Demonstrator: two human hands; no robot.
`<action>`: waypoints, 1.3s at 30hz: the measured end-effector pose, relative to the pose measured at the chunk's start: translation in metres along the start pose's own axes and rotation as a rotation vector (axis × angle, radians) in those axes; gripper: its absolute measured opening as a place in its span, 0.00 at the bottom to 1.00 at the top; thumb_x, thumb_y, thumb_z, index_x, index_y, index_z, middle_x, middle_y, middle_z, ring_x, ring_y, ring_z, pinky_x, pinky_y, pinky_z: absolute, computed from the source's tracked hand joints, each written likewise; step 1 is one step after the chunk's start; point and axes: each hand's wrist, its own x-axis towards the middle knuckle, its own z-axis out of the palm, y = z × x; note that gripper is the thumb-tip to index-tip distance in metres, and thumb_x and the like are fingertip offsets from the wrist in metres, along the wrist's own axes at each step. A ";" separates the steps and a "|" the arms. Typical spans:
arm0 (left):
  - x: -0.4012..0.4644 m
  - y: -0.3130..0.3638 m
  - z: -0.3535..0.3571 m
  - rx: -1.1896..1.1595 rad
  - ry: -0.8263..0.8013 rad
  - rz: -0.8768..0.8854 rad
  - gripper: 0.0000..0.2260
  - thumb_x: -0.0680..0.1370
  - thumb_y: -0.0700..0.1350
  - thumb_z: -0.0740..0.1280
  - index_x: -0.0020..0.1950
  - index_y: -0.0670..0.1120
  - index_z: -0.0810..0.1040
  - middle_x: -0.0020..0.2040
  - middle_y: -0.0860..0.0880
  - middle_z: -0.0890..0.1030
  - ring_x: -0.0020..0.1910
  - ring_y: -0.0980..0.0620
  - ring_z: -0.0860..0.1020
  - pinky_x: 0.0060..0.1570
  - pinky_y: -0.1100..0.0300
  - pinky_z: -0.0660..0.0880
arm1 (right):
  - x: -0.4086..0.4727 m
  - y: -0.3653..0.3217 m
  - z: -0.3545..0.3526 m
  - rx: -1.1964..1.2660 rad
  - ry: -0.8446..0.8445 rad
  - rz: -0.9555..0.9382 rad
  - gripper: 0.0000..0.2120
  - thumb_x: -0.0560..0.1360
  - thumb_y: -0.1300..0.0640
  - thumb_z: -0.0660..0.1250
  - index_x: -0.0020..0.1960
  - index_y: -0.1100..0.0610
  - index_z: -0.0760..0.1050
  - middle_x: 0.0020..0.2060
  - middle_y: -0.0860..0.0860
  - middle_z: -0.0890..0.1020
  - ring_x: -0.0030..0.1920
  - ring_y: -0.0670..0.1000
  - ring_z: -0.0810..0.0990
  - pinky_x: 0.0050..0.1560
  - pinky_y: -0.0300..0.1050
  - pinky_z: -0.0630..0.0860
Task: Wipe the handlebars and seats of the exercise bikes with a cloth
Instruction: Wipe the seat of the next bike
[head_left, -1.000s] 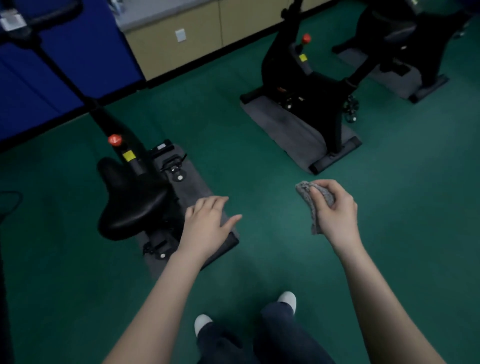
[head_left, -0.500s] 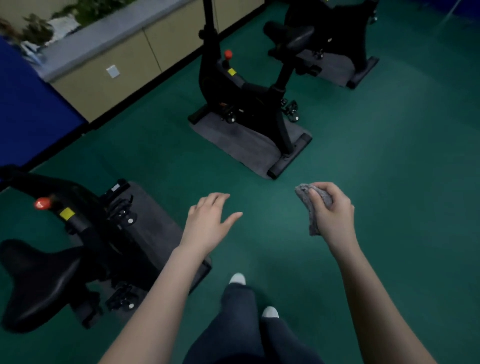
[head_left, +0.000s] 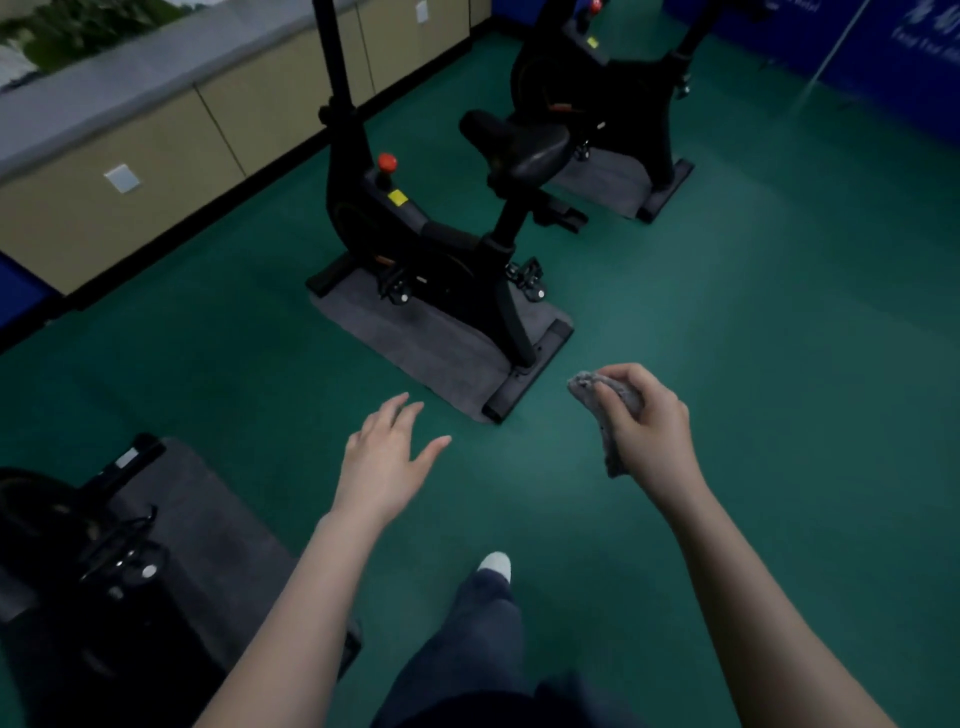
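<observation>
A person crosses the green floor (head_left: 727, 322) of a dim gym room, turning from one exercise bike to the next. A second ago the near-left bike (head_left: 78, 571) filled the left of the view with its saddle in full sight; now only its frame, pedal and mat show at the lower left edge, and the middle bike (head_left: 431, 249) stands straight ahead on its grey mat (head_left: 441, 348). That shift suggests the first machine is finished with and the middle one is next in line.

The right hand (head_left: 649, 431) grips a bunched grey cloth (head_left: 605, 410), fingers curled round it, one end poking out past the knuckles and a tail hanging below the palm. The grip looks the same as it did a second ago. The left hand (head_left: 387, 457) is held out empty, palm down, fingers spread and relaxed, thumb angled to the right, touching nothing. Both forearms reach forward at about waist height, well apart from each other and short of the middle bike.

The middle bike's saddle (head_left: 519, 143) is in view, far and slightly right; its handlebars lie beyond the top edge, with only the upright post (head_left: 332, 67) showing. A third bike (head_left: 597, 83) stands farther back on the right. One white shoe (head_left: 496, 564) is planted forward in mid-step.
</observation>
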 end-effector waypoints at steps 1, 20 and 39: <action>0.017 0.007 -0.003 0.007 -0.005 0.014 0.28 0.79 0.61 0.58 0.75 0.48 0.63 0.76 0.51 0.59 0.74 0.49 0.60 0.69 0.48 0.59 | 0.014 0.001 -0.003 -0.017 0.012 -0.001 0.11 0.76 0.60 0.66 0.40 0.45 0.73 0.33 0.40 0.79 0.29 0.32 0.76 0.26 0.22 0.66; 0.220 0.237 0.019 -0.017 0.045 -0.072 0.29 0.78 0.61 0.58 0.75 0.48 0.61 0.76 0.50 0.60 0.74 0.48 0.57 0.70 0.48 0.56 | 0.272 0.104 -0.150 0.050 0.030 0.014 0.05 0.76 0.58 0.67 0.44 0.49 0.77 0.38 0.37 0.80 0.40 0.32 0.77 0.42 0.24 0.69; 0.342 0.274 0.024 -0.118 0.136 -0.379 0.30 0.79 0.60 0.58 0.76 0.47 0.60 0.76 0.49 0.60 0.74 0.47 0.59 0.69 0.47 0.58 | 0.469 0.120 -0.119 0.065 -0.289 -0.075 0.07 0.76 0.59 0.67 0.43 0.47 0.76 0.38 0.37 0.80 0.41 0.31 0.77 0.41 0.22 0.68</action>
